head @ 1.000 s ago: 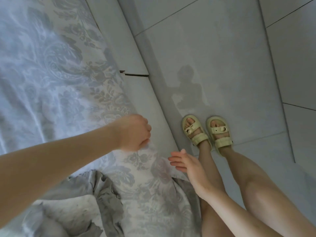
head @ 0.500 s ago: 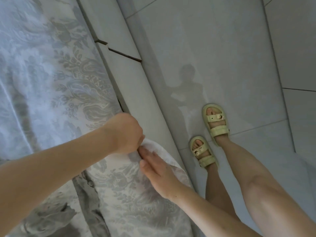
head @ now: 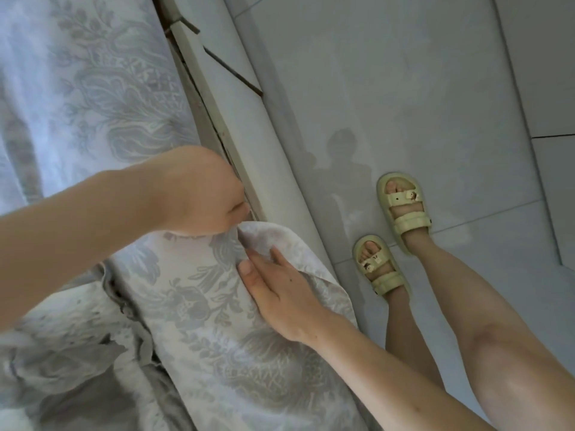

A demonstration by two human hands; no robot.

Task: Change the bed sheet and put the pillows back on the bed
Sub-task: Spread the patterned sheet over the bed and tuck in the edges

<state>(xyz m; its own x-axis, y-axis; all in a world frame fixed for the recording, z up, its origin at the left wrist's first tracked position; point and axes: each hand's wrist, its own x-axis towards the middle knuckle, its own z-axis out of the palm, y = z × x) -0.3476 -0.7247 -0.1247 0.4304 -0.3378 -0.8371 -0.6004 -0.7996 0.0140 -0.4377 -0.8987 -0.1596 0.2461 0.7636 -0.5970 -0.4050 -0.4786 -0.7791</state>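
The left hand (head: 199,194) is curled, its fingers closed on the edge of the floral bed sheet (head: 93,88) right at the side of the bed. Just below it, the right hand (head: 280,293) lies flat with fingers straight, pressing on a turned-over fold of the same sheet. The sheet spreads over the mattress, with a crumpled grey fabric (head: 77,368) lying on it at lower left. Beside the sheet runs the pale bed frame (head: 249,135). The person stands on the tiled floor (head: 404,88) in yellow sandals (head: 401,206).
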